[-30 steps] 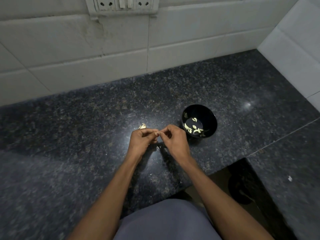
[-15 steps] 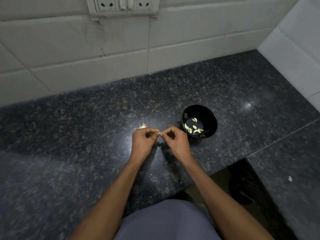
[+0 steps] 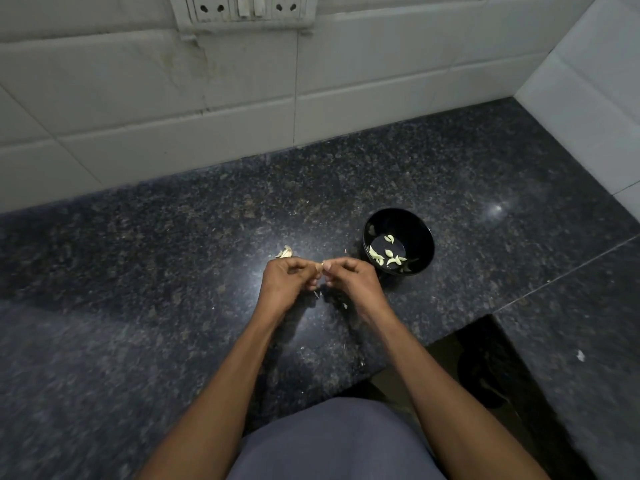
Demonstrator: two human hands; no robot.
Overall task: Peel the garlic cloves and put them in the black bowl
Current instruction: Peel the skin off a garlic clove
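Hands [image 3: 322,271] still pinching clove [image 3: 322,263].

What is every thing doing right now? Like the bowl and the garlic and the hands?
black bowl: upright on the counter, several peeled cloves inside.
peeled cloves: lying loose in the bowl.
garlic clove: pinched between both hands, mostly hidden.
left hand: fingers curled, pinching the clove.
right hand: fingers curled, pinching the clove.
garlic piece: lying on the counter behind the left hand.
counter: bits of skin scattered under the hands.
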